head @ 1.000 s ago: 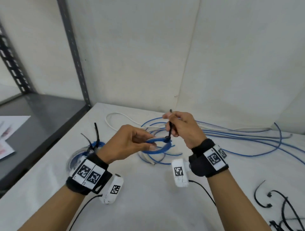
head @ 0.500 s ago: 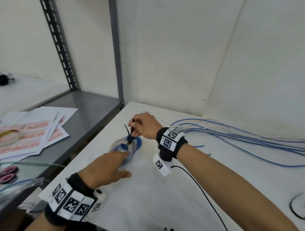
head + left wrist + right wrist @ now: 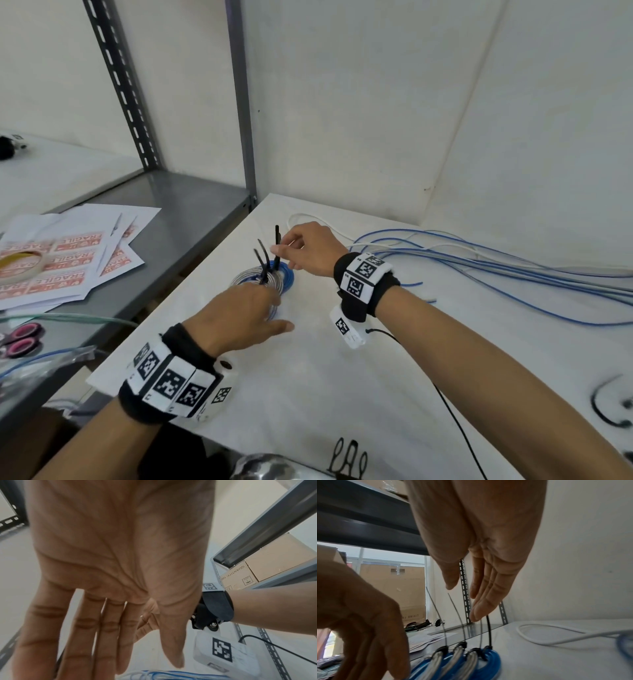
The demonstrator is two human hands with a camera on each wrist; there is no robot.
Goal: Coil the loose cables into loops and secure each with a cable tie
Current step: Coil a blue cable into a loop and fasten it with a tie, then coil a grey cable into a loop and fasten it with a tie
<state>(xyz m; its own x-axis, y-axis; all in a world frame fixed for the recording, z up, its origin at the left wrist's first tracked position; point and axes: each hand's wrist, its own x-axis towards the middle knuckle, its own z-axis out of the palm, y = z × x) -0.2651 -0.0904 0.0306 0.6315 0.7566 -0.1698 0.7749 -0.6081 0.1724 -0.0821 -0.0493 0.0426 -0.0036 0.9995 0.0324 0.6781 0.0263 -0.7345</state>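
Observation:
A stack of tied coils (image 3: 287, 279), blue and grey, lies at the white table's far left corner. Several black cable tie tails (image 3: 262, 260) stand up from it. My left hand (image 3: 260, 305) lies flat, fingers straight, over the near side of the stack; the left wrist view shows the open palm (image 3: 102, 628) above the coils (image 3: 163, 674). My right hand (image 3: 291, 253) hovers just right of the tallest tie tail (image 3: 276, 240). In the right wrist view its fingers (image 3: 481, 601) are straight, thumb apart, a fingertip touching that tail (image 3: 488, 632) above the blue coil (image 3: 488, 660).
Loose blue and white cables (image 3: 479, 263) spread across the table's right side. Spare black ties lie at the right edge (image 3: 606, 407) and near edge (image 3: 347, 455). A grey metal shelf (image 3: 164, 219) on the left holds label sheets (image 3: 68, 253), tape (image 3: 20, 263) and pink scissors (image 3: 20, 339).
The blue coil, held in the air by both hands a second ago, now lies on the stack at the left. My right fingers have loosened from the tie tail; the left hand has flattened.

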